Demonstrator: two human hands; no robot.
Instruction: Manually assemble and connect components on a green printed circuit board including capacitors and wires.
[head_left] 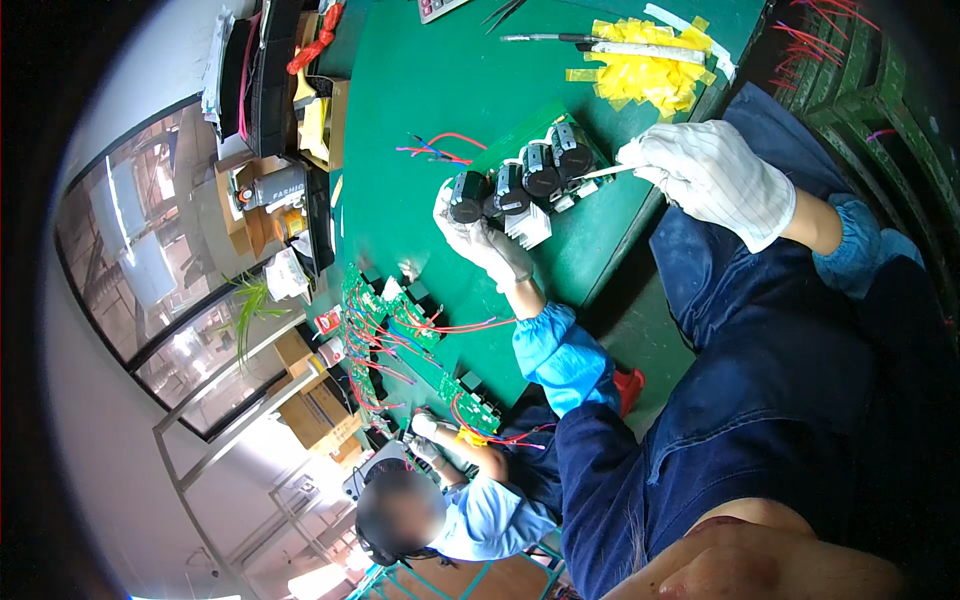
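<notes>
Two white-gloved hands are working at a green table (420, 90): the left hand (485, 245), nearer, is grasping one circuit board (525, 135) by its left end, long axis slanting up rightward; the right hand (705, 180), off the other end, is pinching one thin stick (607, 171) toward four black capacitors (541, 180). One yellow pile (655, 88) is lying beyond.

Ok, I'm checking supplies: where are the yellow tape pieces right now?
In the head view, the yellow tape pieces lie piled toward the upper right, on the green table, above the right hand.
</notes>
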